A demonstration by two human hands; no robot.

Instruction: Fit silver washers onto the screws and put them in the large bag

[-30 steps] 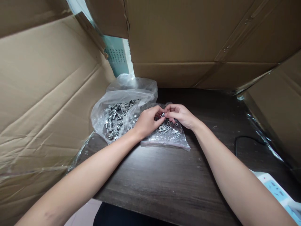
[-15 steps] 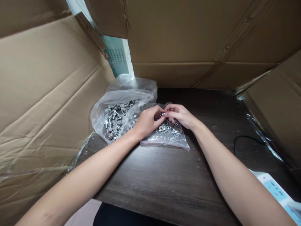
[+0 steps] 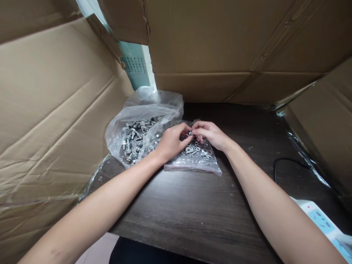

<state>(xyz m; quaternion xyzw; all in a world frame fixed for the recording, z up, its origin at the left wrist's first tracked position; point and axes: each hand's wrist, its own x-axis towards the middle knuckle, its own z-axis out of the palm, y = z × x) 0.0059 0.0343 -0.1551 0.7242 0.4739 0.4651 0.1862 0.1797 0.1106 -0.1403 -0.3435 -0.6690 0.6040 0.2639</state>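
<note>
My left hand and my right hand meet fingertip to fingertip over a small flat clear bag of loose metal washers and screws. Both hands pinch one small metal screw between them. To the left lies a larger crumpled clear plastic bag holding several bolts with washers on them. Everything rests on a dark wood-grain table.
Brown cardboard sheets wall the table in on the left, at the back and on the right. A black cable lies at the right. A white power strip sits at the lower right corner.
</note>
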